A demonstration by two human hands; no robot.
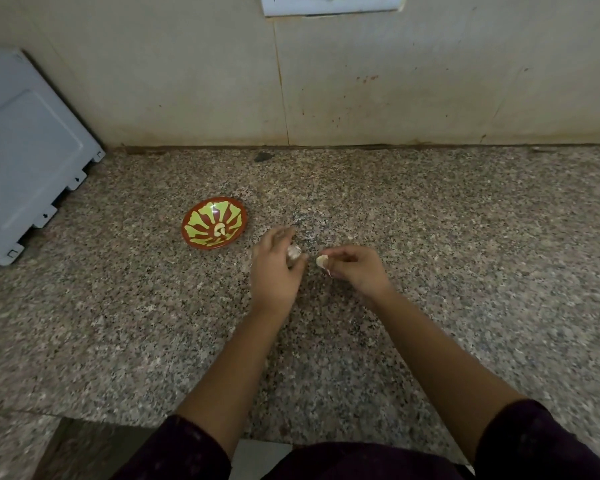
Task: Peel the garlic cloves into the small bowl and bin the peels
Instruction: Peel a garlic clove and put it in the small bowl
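Note:
A small red bowl (pixel 201 233) with a yellow-green pattern stands on the speckled granite counter, left of my hands, with a peeled garlic clove (pixel 220 230) lying in it. My left hand (pixel 274 268) grips a piece of a garlic bulb (pixel 294 252) between thumb and fingers. Just to its right, my right hand (pixel 355 268) pinches a single garlic clove (pixel 322 261) at its fingertips, a thin strip of skin hanging below it. The two hands are a few centimetres apart above the counter. No bin is in view.
A grey-white appliance (pixel 25 157) stands at the far left on the granite counter (pixel 465 237). A stained tiled wall (pixel 361 81) rises behind, with a white switch plate (pixel 329 3) at the top. The counter's front edge runs near my body.

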